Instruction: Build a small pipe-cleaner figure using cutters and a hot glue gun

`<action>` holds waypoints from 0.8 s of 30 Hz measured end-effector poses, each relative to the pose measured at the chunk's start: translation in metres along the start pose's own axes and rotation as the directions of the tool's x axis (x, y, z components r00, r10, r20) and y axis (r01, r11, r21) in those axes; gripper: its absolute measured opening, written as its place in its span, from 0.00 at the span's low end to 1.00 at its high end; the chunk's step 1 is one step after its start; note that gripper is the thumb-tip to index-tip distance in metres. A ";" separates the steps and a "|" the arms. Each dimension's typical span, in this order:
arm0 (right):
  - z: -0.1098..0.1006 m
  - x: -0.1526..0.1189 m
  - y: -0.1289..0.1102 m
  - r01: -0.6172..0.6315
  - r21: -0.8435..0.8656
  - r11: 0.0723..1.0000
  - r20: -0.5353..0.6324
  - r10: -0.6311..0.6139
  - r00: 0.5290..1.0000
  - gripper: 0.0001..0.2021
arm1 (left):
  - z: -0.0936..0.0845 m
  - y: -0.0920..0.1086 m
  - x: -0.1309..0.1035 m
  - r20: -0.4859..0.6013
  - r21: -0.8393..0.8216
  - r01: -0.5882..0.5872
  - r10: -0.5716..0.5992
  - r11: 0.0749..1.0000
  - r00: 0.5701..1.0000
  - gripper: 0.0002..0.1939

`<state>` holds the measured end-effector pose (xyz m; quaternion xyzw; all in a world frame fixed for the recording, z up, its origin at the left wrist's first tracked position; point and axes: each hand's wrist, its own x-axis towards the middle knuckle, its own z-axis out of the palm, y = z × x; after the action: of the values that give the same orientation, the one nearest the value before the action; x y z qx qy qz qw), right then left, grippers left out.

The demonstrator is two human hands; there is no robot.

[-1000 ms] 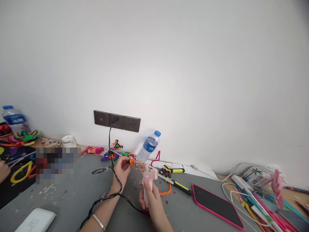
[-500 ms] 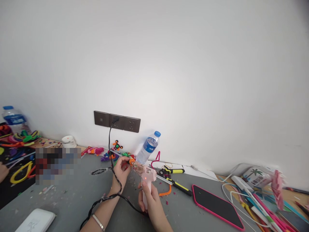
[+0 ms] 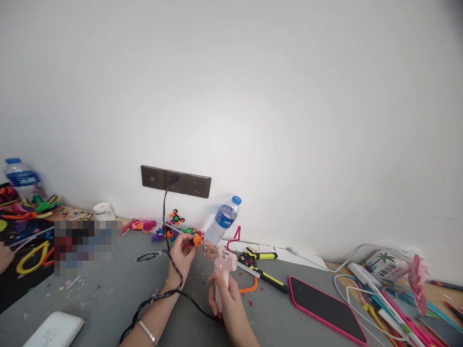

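Observation:
A small orange piece point(image 3: 197, 240) is pinched between the fingertips of my left hand point(image 3: 182, 251). My right hand point(image 3: 226, 295) is wrapped round the handle of a pale pink glue gun point(image 3: 224, 261), its nozzle end pointing left at the orange piece. A small red light shows on the gun's body. The gun's black cord point(image 3: 193, 302) passes over my left wrist and rises to a wall socket point(image 3: 176, 181). Just behind the hands a water bottle point(image 3: 224, 217) leans against the wall.
Pliers with yellow-black handles point(image 3: 265, 256) and a yellow-black tool point(image 3: 273, 281) lie right of the hands. A pink-edged phone point(image 3: 327, 311) is farther right, beside cables and craft sticks. A white device point(image 3: 54, 330) lies front left. Another person's hand point(image 3: 5, 258) shows at the left edge.
The glue gun and my right hand have moved slightly right, and the nozzle stands a little farther from the orange piece. My left hand has hardly moved.

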<state>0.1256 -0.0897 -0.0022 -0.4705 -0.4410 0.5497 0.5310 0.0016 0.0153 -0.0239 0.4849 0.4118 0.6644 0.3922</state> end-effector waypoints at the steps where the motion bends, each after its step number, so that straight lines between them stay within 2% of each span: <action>1: 0.000 -0.001 0.000 -0.006 -0.009 1.000 0.003 0.006 1.000 0.29 | 0.000 0.000 0.000 -0.002 0.001 -0.001 0.001 1.000 1.000 0.13; 10: 0.001 -0.003 -0.003 -0.038 -0.030 0.999 0.028 0.038 0.999 0.30 | -0.001 0.002 0.000 0.006 0.003 -0.016 0.016 1.000 1.000 0.15; 21: -0.003 0.003 0.006 -0.003 0.026 1.000 -0.011 0.004 1.000 0.28 | -0.002 0.002 0.001 0.019 0.017 -0.003 0.003 1.000 1.000 0.16; 24: -0.005 0.004 0.006 0.052 0.091 0.994 -0.028 -0.050 0.998 0.29 | -0.001 0.001 0.001 0.023 0.022 0.013 -0.014 1.000 1.000 0.16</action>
<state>0.1299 -0.0856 -0.0089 -0.4411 -0.4203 0.5494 0.5717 0.0001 0.0158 -0.0231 0.4941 0.4177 0.6514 0.3962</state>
